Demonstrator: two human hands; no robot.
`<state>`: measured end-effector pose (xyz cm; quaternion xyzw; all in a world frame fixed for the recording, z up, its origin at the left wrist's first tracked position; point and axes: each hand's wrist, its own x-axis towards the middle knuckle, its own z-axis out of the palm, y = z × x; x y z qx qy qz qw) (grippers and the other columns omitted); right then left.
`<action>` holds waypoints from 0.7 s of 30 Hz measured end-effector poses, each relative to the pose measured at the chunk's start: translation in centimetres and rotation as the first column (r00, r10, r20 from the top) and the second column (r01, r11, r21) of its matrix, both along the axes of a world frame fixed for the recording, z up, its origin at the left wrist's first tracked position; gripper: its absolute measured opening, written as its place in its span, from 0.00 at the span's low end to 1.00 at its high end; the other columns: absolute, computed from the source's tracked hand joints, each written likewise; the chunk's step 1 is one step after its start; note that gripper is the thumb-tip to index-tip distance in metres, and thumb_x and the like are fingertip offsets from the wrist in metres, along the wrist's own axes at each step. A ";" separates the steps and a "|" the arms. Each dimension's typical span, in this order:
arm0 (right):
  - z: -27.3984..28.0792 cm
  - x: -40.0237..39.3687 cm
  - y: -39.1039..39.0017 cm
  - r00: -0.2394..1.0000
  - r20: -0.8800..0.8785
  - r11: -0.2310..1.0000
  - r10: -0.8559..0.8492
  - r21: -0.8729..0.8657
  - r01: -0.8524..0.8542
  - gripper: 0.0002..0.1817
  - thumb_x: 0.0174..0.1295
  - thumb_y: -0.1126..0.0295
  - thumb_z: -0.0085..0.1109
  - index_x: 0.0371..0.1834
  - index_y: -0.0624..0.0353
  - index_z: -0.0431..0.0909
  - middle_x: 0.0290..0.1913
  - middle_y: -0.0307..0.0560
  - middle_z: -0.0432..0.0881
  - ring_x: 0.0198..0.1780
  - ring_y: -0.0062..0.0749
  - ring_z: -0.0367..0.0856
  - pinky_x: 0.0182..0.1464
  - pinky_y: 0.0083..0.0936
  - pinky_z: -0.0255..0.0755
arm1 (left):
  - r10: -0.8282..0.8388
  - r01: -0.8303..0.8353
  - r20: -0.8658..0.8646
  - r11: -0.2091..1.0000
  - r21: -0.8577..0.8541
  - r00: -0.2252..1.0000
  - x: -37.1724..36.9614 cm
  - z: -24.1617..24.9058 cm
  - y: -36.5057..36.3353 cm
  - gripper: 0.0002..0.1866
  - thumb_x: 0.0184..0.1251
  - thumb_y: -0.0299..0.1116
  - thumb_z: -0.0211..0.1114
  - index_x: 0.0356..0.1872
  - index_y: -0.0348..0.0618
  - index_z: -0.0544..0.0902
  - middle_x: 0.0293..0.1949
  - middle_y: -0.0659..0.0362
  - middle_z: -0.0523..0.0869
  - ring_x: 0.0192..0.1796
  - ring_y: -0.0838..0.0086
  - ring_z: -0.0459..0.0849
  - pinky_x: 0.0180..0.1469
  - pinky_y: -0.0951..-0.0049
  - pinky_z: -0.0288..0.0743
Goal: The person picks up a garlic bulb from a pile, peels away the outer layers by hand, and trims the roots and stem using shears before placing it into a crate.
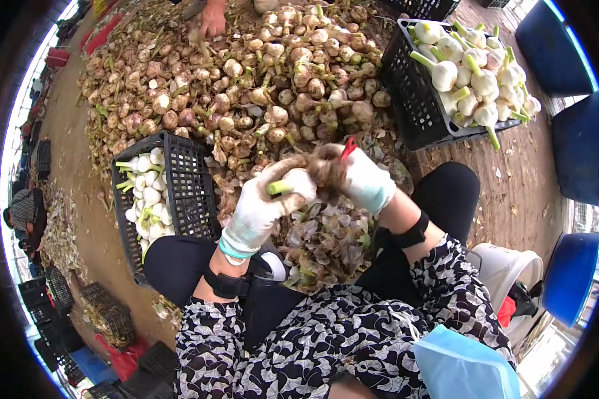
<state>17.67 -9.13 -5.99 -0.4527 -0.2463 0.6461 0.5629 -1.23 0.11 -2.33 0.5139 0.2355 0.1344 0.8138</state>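
My left hand [251, 209], in a white glove with a teal cuff, is closed around a peeled white garlic bulb [301, 184] whose cut green stem points left. My right hand [368, 178], in a similar glove, has its fingers curled at the root side of the bulb. The fingertips look brown and blurred there. A small red piece [349, 147] sticks up from the right hand; what it belongs to is hidden. Under both hands lies a heap of loose garlic skins [326, 243]. Beyond them spreads a large pile of unpeeled garlic [246, 86].
A black crate [192, 183] of white garlic stands at my left knee. Another black crate [416, 100], heaped with trimmed bulbs, is at upper right. A white bucket [502, 269] and blue barrels [572, 276] stand right. Another person's hand [212, 20] reaches into the pile; a person [28, 216] is far left.
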 end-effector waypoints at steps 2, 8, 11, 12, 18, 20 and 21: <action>-0.4 1.4 -0.2 0.785 0.583 0.968 -0.210 0.238 0.082 0.15 0.64 0.66 0.53 0.49 0.66 0.72 0.34 0.45 0.80 0.31 0.25 0.80 0.29 0.22 0.76 | 0.036 -0.036 -0.002 0.999 0.019 0.999 0.3 0.6 -0.3 0.35 0.52 0.27 0.71 0.61 0.28 0.65 0.50 0.52 0.80 0.51 0.72 0.79 0.55 0.74 0.73; 3.1 -0.7 -1.1 0.791 0.606 0.996 -0.084 0.084 0.042 0.07 0.58 0.73 0.59 0.32 0.63 0.70 0.23 0.36 0.72 0.28 0.18 0.69 0.30 0.19 0.67 | 0.120 -0.114 -0.041 0.985 0.126 0.992 1.0 0.5 -0.7 0.32 0.53 0.22 0.68 0.60 0.27 0.67 0.52 0.52 0.78 0.52 0.73 0.77 0.56 0.73 0.71; 2.2 -0.9 -1.2 0.782 0.584 0.976 -0.218 0.116 0.185 0.05 0.57 0.75 0.56 0.28 0.61 0.69 0.21 0.37 0.70 0.26 0.19 0.65 0.28 0.21 0.64 | 0.108 -0.099 0.093 0.990 -0.103 0.990 1.1 0.9 -0.8 0.35 0.52 0.22 0.68 0.63 0.28 0.63 0.52 0.51 0.78 0.52 0.71 0.78 0.55 0.72 0.72; 1.4 -0.7 -0.9 0.836 0.460 0.953 -0.300 0.110 0.281 0.04 0.57 0.75 0.55 0.29 0.61 0.70 0.20 0.36 0.69 0.26 0.19 0.63 0.27 0.21 0.63 | 0.087 -0.074 0.105 0.989 -0.124 0.991 1.0 0.6 -0.8 0.36 0.52 0.21 0.65 0.64 0.29 0.61 0.52 0.50 0.78 0.51 0.69 0.79 0.56 0.71 0.72; -0.3 -0.2 -1.1 0.957 0.202 0.974 -0.206 0.133 0.182 0.11 0.64 0.68 0.54 0.44 0.64 0.71 0.32 0.38 0.77 0.36 0.18 0.76 0.36 0.18 0.72 | 0.119 -0.098 0.154 0.985 -0.141 0.981 1.0 0.0 0.0 0.35 0.49 0.24 0.59 0.64 0.31 0.63 0.49 0.49 0.80 0.49 0.67 0.80 0.55 0.70 0.72; 2.0 -0.8 -1.1 0.982 0.098 0.984 -0.159 0.095 0.149 0.15 0.63 0.66 0.56 0.47 0.64 0.70 0.32 0.39 0.78 0.35 0.19 0.77 0.35 0.19 0.73 | 0.198 -0.183 0.138 0.976 -0.115 0.970 1.6 0.4 -1.0 0.32 0.52 0.26 0.57 0.63 0.30 0.65 0.45 0.54 0.81 0.45 0.71 0.80 0.52 0.75 0.71; 2.8 -1.1 -0.9 0.994 -0.002 0.992 -0.108 0.059 0.108 0.18 0.63 0.64 0.57 0.50 0.65 0.68 0.33 0.41 0.78 0.34 0.20 0.78 0.35 0.20 0.74 | 0.197 -0.182 0.138 0.977 -0.114 0.971 1.7 0.3 -1.1 0.32 0.52 0.26 0.57 0.63 0.30 0.65 0.45 0.54 0.81 0.45 0.71 0.80 0.52 0.75 0.71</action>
